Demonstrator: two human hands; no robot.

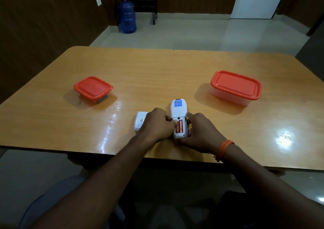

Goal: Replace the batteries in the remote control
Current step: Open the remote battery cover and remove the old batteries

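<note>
wooden table occupied by two red-lidded containers, large one at right, small one at left. white remote control laid face down near front edge, long axis pointed away from person. near end gripped by right hand. left hand fingertips pressed on orange batteries in open compartment. white cover just left, partly hidden.

White remote control, lying face down near the front edge of the wooden table, blue label toward the far end. Battery compartment open at the near end, holding copper-coloured batteries lengthwise. Detached white battery cover lying just left of the remote.
</note>
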